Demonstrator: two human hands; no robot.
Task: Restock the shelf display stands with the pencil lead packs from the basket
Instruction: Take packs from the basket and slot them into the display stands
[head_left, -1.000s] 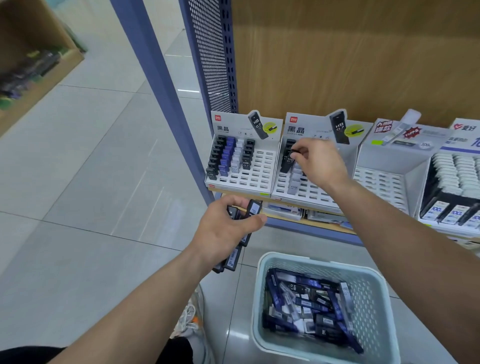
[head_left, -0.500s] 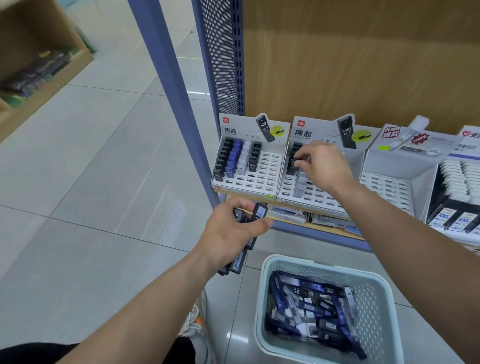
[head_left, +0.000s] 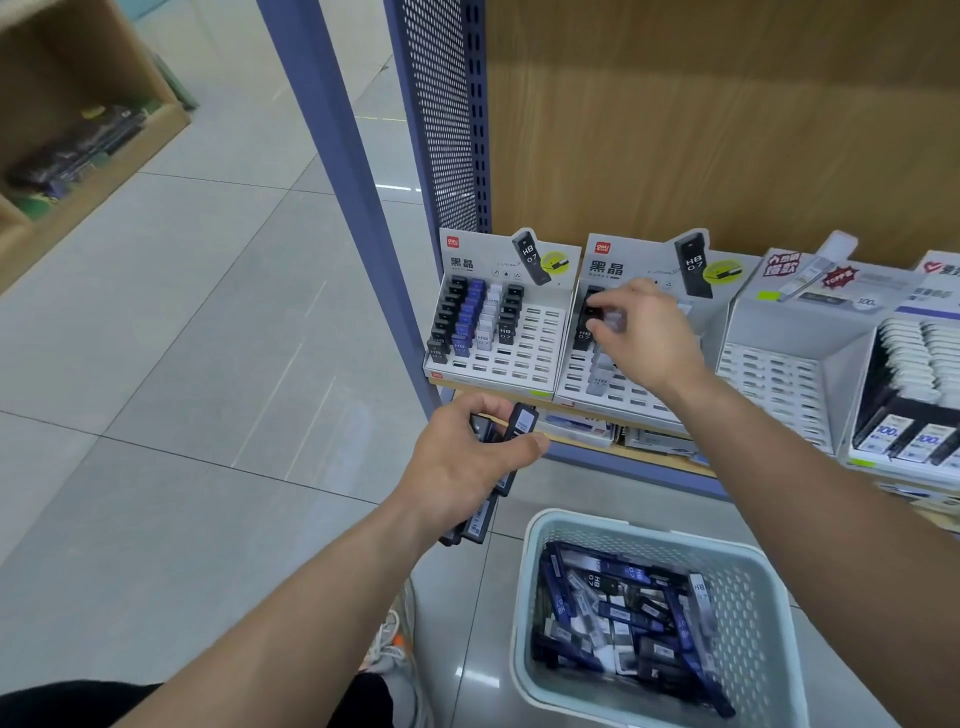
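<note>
Right now L hand grips a bundle of lead packs just below the shelf edge. Its fingers are curled round the bundle, thumb pressed across the front. The packs' long axes run lower-L to upper-R, labelled ends pointing up twd the stands, other ends sticking out past the wrist.

R hand is over the 2nd display stand, its fingers and thumb pinching a grey pack at the upper-L rows. It's blurred, so can't tell its axis.

Packs in that stand and in the 1st display stand sit upright in slots, HB 0.7 faces fwd.

Basket sits on the floor below R arm, w/ loose packs lying jumbled, axes every which way.
</note>
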